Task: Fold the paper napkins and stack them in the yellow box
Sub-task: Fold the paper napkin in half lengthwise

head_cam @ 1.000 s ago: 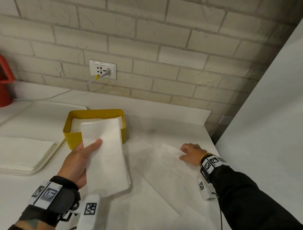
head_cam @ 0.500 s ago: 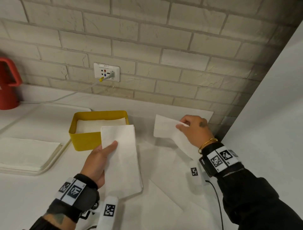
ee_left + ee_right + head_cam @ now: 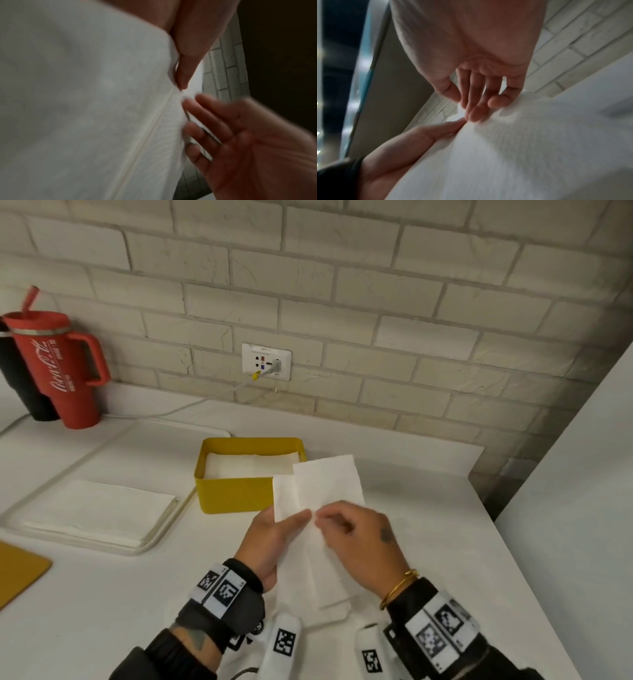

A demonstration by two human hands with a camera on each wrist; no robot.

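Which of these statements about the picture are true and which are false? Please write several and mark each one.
1. The yellow box already holds white napkins. True.
2. The left hand grips a folded napkin. True.
3. The red cup lies on its side. False: it stands upright by the wall.
4. The right hand rests flat on the counter. False: its fingers touch the folded napkin.
5. A stack of napkins lies on a tray left of the box. True.
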